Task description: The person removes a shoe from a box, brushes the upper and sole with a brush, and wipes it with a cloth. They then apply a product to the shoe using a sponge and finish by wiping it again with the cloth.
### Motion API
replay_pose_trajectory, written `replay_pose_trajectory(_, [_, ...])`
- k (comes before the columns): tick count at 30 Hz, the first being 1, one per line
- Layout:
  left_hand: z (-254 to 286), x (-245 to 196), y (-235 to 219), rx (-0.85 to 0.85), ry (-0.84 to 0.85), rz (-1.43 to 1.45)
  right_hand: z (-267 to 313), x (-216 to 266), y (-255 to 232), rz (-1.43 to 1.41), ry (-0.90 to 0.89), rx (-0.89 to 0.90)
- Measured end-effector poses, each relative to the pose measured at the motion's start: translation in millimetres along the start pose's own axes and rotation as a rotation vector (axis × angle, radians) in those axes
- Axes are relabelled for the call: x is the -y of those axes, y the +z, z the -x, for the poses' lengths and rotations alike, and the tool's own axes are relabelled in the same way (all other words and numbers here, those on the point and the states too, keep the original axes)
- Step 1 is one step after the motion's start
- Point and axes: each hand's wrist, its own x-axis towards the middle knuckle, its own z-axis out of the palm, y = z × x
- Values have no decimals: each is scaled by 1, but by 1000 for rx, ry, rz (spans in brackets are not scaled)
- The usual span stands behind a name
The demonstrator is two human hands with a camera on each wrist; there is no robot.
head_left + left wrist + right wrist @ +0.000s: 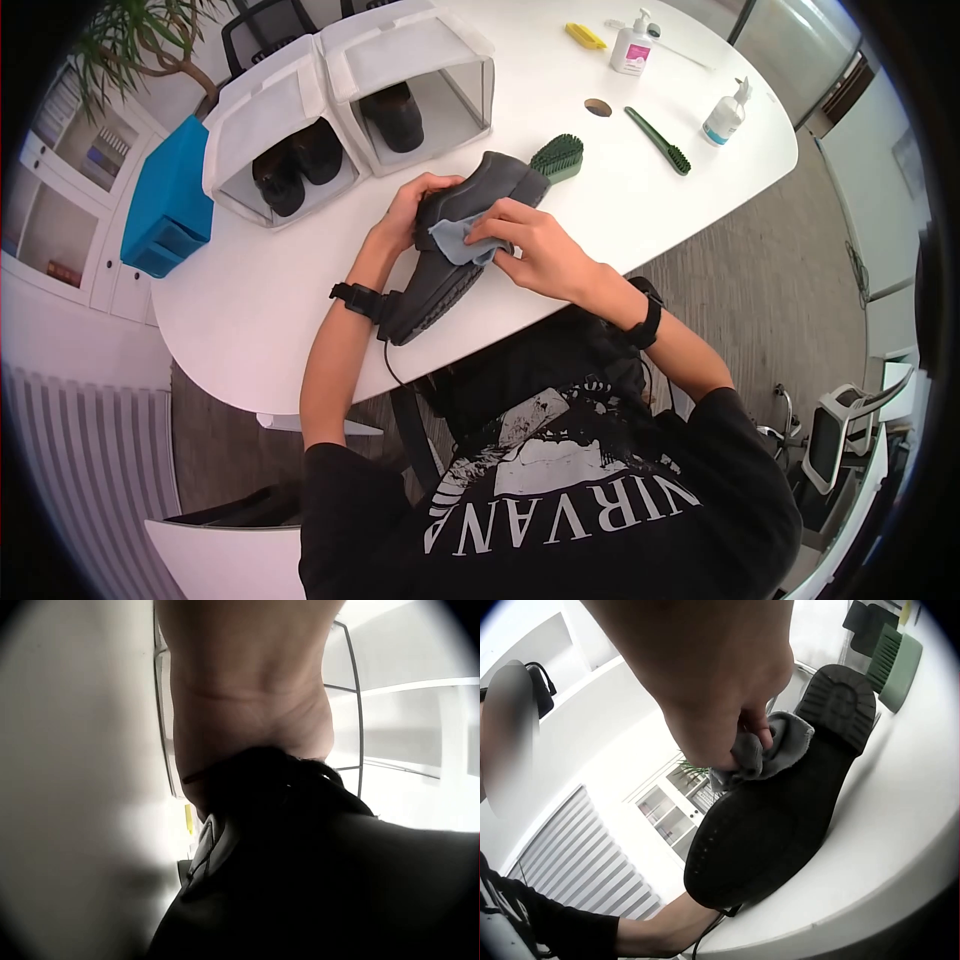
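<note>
A black leather shoe (430, 285) is tilted on its side over the white table, its heel toward the green brush. My left hand (405, 215) grips it from the far side, fingers partly hidden behind the upper. With my right hand (545, 250) I pinch a grey-blue cloth (455, 238) against the shoe's side. The right wrist view shows the sole (757, 840) facing the camera and the bunched cloth (789, 742) at its edge, under my fingers. Dark and close, the shoe fills the lower part of the left wrist view, hiding my left fingers.
Two white shoe boxes (265, 95) hold black shoes (393, 115) at the back left, beside a blue fabric box (170, 200). A green scrub brush (558, 158), long-handled brush (660, 142), pump bottle (632, 48), spray bottle (726, 115) and yellow object (585, 36) occupy the right side.
</note>
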Motion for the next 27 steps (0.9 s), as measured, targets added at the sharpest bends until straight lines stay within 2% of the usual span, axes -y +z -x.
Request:
replay_pose_trajectory(3, [7,-1,11,-59,-43,-13,-12,-17,-10,145,-106,-47])
replay_pose_trajectory(5, [2,4,7,-75,-48,-9,-21,-41,-21,235,2,-120])
replay_pose_trajectory(7, [12,3,13,8,-8,11,-26,-54,-28,148,202,-202])
replay_pose_trajectory(9, [13,3,12,65,3,16,-21,-46,-25,78,190,-161])
replay_pose_trajectory(10, [6,12,2,16,31,-41,-14,-36,-21,42,189,-135])
replay_pose_trajectory(13, [2,19,1,-62,20,-32,4,-6,-6,-112,25,-49])
replay_pose_trajectory(14, [1,23,2,-141,97,-79,8,2,-4,-142,-11,-12])
replay_pose_trajectory(17, [1,25,22,-206,442,-491,3,7,-20,-54,-89,111])
replay_pose_trajectory(18, [3,22,29,-217,365,-546,-2,-6,-24,-10,-99,83])
replay_pose_trajectory(19, [-5,30,21,-201,419,-591,-8,-17,-28,32,-75,8])
replay_pose_trajectory(20, [-14,36,14,-184,474,-634,-11,-24,-32,27,29,-19])
replay_pose_trajectory(21, [-23,43,8,-185,404,-548,-14,-27,-34,20,131,-46])
replay_pose_trajectory(22, [-26,41,11,-192,335,-461,-11,-20,-31,4,32,-15])
replay_pose_trajectory(25, [5,3,39,-96,223,-488,11,26,-6,-48,-232,152])
replay_pose_trajectory(26, [7,1,47,-99,210,-476,10,29,-7,43,-286,167])
replay_pose_trajectory(27, [6,-2,52,-108,227,-591,10,31,-7,133,-339,178])
